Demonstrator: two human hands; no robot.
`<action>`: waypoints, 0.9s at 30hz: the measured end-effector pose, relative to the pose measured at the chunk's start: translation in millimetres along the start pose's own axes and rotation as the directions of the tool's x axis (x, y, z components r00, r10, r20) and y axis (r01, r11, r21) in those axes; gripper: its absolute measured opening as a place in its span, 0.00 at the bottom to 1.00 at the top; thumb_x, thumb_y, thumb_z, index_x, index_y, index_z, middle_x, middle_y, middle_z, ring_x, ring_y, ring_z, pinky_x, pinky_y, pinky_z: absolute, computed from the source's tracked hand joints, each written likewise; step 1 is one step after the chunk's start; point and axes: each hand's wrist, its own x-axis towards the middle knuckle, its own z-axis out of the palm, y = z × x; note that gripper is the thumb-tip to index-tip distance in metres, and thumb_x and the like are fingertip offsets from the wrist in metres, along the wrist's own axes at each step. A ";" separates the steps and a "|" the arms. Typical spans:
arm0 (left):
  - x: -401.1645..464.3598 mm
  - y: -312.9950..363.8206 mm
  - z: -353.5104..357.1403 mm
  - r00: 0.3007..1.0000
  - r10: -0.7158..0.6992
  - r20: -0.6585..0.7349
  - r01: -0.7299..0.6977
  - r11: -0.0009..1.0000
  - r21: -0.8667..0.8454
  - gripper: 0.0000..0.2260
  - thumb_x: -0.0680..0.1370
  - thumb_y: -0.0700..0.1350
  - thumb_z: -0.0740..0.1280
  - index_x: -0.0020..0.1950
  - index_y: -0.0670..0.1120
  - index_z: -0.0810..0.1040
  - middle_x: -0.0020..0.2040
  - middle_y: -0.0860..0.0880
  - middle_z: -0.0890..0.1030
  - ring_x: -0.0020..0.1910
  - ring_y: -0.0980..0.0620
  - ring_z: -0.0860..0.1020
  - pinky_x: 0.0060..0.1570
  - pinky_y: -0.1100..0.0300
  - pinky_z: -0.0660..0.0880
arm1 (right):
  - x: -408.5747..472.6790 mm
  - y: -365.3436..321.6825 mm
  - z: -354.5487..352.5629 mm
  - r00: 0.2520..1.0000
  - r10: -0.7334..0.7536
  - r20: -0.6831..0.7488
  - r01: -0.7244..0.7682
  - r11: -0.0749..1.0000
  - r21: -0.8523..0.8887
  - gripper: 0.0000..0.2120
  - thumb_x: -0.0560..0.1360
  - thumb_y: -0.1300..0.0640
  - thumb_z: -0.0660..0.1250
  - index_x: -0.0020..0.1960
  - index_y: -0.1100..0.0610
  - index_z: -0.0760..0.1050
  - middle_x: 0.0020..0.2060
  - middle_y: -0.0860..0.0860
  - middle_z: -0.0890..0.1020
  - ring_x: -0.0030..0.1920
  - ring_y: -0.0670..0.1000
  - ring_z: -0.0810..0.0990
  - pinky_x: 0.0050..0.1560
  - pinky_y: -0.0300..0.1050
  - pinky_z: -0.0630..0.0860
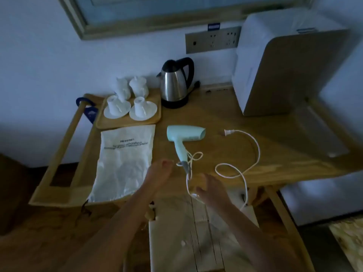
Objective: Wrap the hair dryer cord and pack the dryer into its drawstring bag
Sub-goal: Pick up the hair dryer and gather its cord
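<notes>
The right hand (211, 188) is down at the near edge of the worktop (222, 116), fingers loosely curled, and the white cord (253, 146) runs right by them; whether it is truly pinching the cord I cannot tell, the picture is dim and smeared there. The left hand (160, 172) hovers just beside the grey butt of the dryer's handle, fingers relaxed and a little apart, holding nothing that I can see. The mint hair dryer (183, 137) lies flat mid-worktop, nozzle to the right, handle pointing back at the person, likely so the cord's root is the nearest thing to grab. The cord makes a small loop by the handle, drops over the near edge, then comes back up and swings wide to the plug (227, 132), which rests unplugged, well apart from the wall sockets (213, 39). The white drawstring bag (125, 160) lies flat just left of the dryer, its gathered mouth toward the person, ready for packing. The print on the bag is unreadable, and the stretch of cord that hangs below the edge blurs into the pale surface beneath.
</notes>
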 end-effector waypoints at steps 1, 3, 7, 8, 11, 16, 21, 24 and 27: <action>12.5 0.8 3.2 0.999 -0.004 0.032 0.003 0.999 0.035 0.12 0.80 0.48 0.58 0.53 0.45 0.78 0.46 0.47 0.76 0.46 0.49 0.74 0.45 0.58 0.69 | 12.5 -2.5 5.3 0.999 0.048 0.010 -0.048 0.998 0.052 0.21 0.73 0.53 0.64 0.65 0.58 0.69 0.61 0.56 0.76 0.62 0.55 0.73 0.58 0.43 0.67; 38.8 2.0 12.8 0.995 -0.031 0.095 0.019 0.992 0.123 0.14 0.80 0.47 0.57 0.49 0.40 0.78 0.42 0.44 0.76 0.43 0.47 0.75 0.43 0.55 0.70 | 34.3 -6.6 16.3 0.991 0.118 0.061 -0.124 0.986 0.111 0.18 0.74 0.52 0.62 0.62 0.56 0.71 0.57 0.56 0.79 0.57 0.56 0.76 0.50 0.42 0.69; 73.8 1.0 34.0 0.983 -0.110 0.149 0.098 0.992 0.083 0.17 0.79 0.51 0.58 0.46 0.39 0.79 0.40 0.45 0.77 0.37 0.50 0.74 0.36 0.58 0.68 | 60.0 -8.9 38.4 0.977 0.174 0.125 -0.206 0.924 0.323 0.13 0.73 0.56 0.64 0.57 0.56 0.74 0.43 0.51 0.82 0.41 0.50 0.80 0.39 0.42 0.73; 78.4 0.7 39.0 0.979 -0.134 0.154 0.127 0.991 0.051 0.17 0.79 0.53 0.59 0.48 0.40 0.79 0.41 0.44 0.78 0.40 0.48 0.77 0.39 0.56 0.70 | 62.1 -9.5 40.2 0.976 0.188 0.106 -0.214 0.914 0.345 0.14 0.72 0.57 0.65 0.57 0.56 0.74 0.39 0.49 0.80 0.37 0.48 0.78 0.34 0.39 0.71; 86.2 0.9 55.6 0.949 -0.243 0.198 0.272 0.953 -0.131 0.18 0.77 0.55 0.63 0.53 0.40 0.77 0.44 0.44 0.80 0.40 0.48 0.79 0.39 0.56 0.75 | 63.9 -10.0 46.1 0.985 0.169 0.045 -0.174 0.922 0.345 0.13 0.73 0.59 0.64 0.57 0.56 0.73 0.39 0.48 0.77 0.36 0.47 0.75 0.28 0.35 0.65; 77.0 19.4 57.5 0.911 -0.308 0.275 0.413 0.714 -0.565 0.15 0.77 0.46 0.66 0.56 0.35 0.76 0.41 0.41 0.79 0.37 0.48 0.77 0.39 0.56 0.73 | 46.9 -10.7 29.3 1.000 -0.014 0.021 0.005 0.915 0.402 0.08 0.73 0.58 0.65 0.45 0.46 0.69 0.36 0.46 0.78 0.33 0.41 0.74 0.32 0.33 0.69; 36.9 42.9 32.7 0.924 -0.106 0.369 0.368 0.513 -0.775 0.03 0.78 0.39 0.62 0.49 0.40 0.75 0.40 0.44 0.75 0.37 0.50 0.75 0.41 0.55 0.74 | 18.4 4.7 4.5 0.933 -0.238 -0.269 0.270 0.959 0.086 0.14 0.64 0.65 0.67 0.42 0.49 0.70 0.40 0.42 0.71 0.44 0.45 0.71 0.38 0.29 0.64; 12.6 73.4 6.5 0.947 0.034 0.319 0.290 0.334 -0.897 0.02 0.78 0.37 0.61 0.50 0.41 0.71 0.38 0.45 0.75 0.35 0.52 0.78 0.39 0.55 0.79 | 5.0 15.8 -10.9 0.869 -0.209 -0.449 0.280 0.955 0.099 0.31 0.61 0.73 0.69 0.59 0.49 0.68 0.62 0.50 0.65 0.54 0.51 0.70 0.41 0.31 0.68; -14.5 99.7 -20.1 0.964 0.131 0.231 0.202 0.200 -0.959 0.06 0.75 0.36 0.62 0.51 0.42 0.68 0.36 0.45 0.75 0.29 0.53 0.75 0.31 0.56 0.79 | -4.5 14.4 -40.9 0.880 -0.148 -0.452 0.309 0.901 0.306 0.53 0.65 0.74 0.69 0.69 0.32 0.45 0.72 0.55 0.54 0.61 0.51 0.72 0.41 0.33 0.76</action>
